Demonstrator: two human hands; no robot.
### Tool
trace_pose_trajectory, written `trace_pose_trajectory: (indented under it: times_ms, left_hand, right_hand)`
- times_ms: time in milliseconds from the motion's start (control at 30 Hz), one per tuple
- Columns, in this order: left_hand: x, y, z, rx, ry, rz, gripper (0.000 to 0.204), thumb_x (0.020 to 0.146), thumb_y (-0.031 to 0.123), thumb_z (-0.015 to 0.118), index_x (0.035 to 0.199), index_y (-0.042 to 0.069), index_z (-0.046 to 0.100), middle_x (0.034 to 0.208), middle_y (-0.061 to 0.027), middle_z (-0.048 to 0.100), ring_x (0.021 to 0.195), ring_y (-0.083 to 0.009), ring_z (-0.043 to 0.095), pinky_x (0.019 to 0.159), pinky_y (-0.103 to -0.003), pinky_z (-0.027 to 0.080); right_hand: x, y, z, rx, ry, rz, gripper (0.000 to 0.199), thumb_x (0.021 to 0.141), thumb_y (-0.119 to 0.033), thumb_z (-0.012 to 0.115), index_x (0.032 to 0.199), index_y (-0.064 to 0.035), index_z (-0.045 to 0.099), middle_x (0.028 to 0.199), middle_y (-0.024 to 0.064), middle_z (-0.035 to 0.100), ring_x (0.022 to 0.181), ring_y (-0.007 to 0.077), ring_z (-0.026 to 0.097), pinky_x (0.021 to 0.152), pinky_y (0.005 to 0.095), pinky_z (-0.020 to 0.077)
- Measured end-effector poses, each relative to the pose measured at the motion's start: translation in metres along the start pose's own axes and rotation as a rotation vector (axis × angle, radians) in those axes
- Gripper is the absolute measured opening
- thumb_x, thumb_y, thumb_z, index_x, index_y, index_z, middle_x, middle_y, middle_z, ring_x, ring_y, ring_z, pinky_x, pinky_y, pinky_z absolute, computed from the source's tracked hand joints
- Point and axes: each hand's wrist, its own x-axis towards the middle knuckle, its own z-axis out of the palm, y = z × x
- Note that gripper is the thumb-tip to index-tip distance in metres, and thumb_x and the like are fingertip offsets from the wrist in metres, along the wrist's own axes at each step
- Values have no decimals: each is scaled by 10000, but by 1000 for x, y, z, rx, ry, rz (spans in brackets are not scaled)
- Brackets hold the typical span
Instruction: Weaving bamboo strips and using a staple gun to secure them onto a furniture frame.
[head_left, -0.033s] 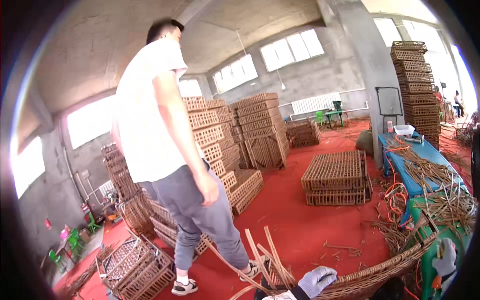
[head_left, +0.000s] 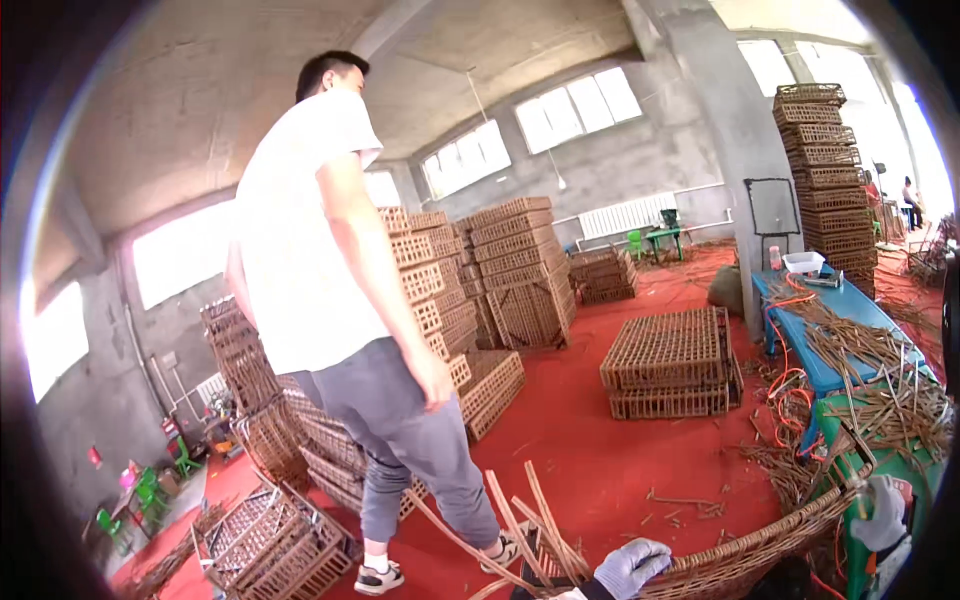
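My left hand (head_left: 634, 568), in a pale grey glove with a dark cuff, closes over the left end of a brown woven wicker basket's rim (head_left: 755, 548). The rim curves up toward the right, and the rest of the basket is cut off below. Beyond its right end is my right hand (head_left: 882, 515), also gloved, with its fingers curled. Something with a red-orange part shows beside that hand, too small to make out. Several loose wicker strips (head_left: 535, 520) stick up left of my left hand.
A person in a white shirt (head_left: 310, 230) stands at the left. Stacked wicker crates (head_left: 515, 265) fill the back, and two more (head_left: 668, 355) sit on the red floor (head_left: 560, 420). A blue table (head_left: 850, 350) and a green one (head_left: 835, 425) bear cut sticks; an orange hose (head_left: 790, 395) hangs there.
My right hand has risen, and the red-orange part now shows above it rather than below. My left hand stays on the rim. The standing person has shifted slightly right.
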Motion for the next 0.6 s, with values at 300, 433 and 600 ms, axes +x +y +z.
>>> trace_pose_trajectory:
  times_ms: [300, 433, 600]
  left_hand:
    - [3, 3, -17, 218, -168, 191, 175, 828, 168, 585, 951, 48, 616, 853, -117, 601, 782, -285, 587, 676, -345, 489]
    - [5, 7, -21, 249, -188, 202, 178, 824, 166, 596, 965, 62, 623, 862, -111, 601, 792, -271, 596, 675, -341, 492]
    - [9, 18, -20, 285, -108, 248, 100, 785, 134, 636, 844, 54, 635, 799, -102, 600, 749, -256, 596, 673, -315, 481]
  right_hand:
    - [16, -132, 41, -26, -363, -728, 584, 535, -494, 678, 977, -124, 586, 899, 94, 531, 868, 273, 526, 805, 424, 389]
    - [20, -152, 42, -174, -503, -799, 638, 603, -545, 628, 1067, -115, 545, 949, 97, 525, 874, 262, 531, 800, 407, 370]
    - [26, -163, 50, -181, -552, -888, 637, 650, -573, 584, 1084, -109, 531, 936, 104, 539, 859, 263, 566, 752, 406, 386]
